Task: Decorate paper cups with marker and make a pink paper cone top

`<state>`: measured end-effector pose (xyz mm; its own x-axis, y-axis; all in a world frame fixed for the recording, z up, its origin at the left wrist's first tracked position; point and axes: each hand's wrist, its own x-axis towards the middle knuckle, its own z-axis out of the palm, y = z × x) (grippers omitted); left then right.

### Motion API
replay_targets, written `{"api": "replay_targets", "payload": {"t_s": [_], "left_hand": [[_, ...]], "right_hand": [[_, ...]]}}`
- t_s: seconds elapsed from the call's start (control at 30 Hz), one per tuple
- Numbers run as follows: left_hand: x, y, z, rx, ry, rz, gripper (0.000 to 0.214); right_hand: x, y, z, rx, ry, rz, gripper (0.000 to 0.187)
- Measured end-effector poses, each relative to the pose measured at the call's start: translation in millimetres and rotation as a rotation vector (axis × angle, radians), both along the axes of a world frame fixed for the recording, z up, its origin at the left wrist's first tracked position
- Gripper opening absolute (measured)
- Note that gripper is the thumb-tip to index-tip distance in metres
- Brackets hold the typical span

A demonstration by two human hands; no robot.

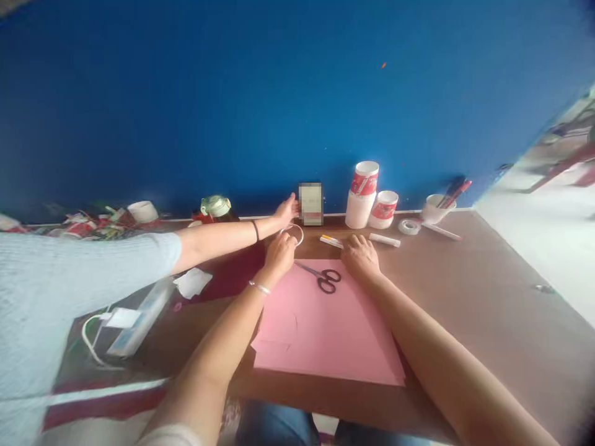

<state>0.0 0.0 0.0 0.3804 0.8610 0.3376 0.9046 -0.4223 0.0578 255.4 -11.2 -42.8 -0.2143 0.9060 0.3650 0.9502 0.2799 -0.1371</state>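
My left hand [280, 255] is closed around the near side of a thin white ring [301, 238], just above the upper left corner of the pink paper [320, 337]. My right hand [361, 256] lies palm down at the paper's upper right corner, fingers together and pointing away from me. Its fingertips are partly hidden, beside an orange-and-white marker [331, 241]. Dark-handled scissors [327, 280] rest on the paper between my hands. A faint curved line is drawn on the sheet's left part. Another person's hand [287, 212] reaches from the left to a phone-like screen.
The screen [311, 204] leans on the blue wall. Behind my right hand stand stacked paper cups [361, 209], another cup [383, 209], a white marker [385, 240], a tape roll [409, 227] and a pen cup [433, 212]. A power strip [142, 319] and crumpled paper [192, 282] lie left.
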Motion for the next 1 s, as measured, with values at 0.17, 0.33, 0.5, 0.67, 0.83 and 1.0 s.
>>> {"api": "replay_targets", "payload": {"t_s": [0.17,0.33,0.5,0.67,0.83,1.0], "left_hand": [[-2,-28,17.4,-0.006,-0.019,-0.009,0.016],[-7,-66,20.6,-0.044,-0.055,-0.028,0.019],[-25,-88,15.1,-0.153,-0.009,0.03,0.025],[-44,-106,11.1,-0.167,0.016,0.055,0.027],[-61,-108,12.6,-0.194,0.046,0.101,0.026],[-90,-93,21.4,-0.208,0.067,0.22,0.026]], "right_hand": [[-2,-5,10.6,0.009,0.028,0.038,0.028],[-22,-30,18.3,-0.084,-0.009,0.287,0.024],[-34,-52,22.9,-0.183,-0.086,0.344,0.026],[-27,-75,33.7,-0.251,-0.163,0.336,0.033],[-25,-89,42.0,-0.325,-0.204,0.247,0.03],[-31,-91,47.2,-0.362,-0.196,0.158,0.025]]}}
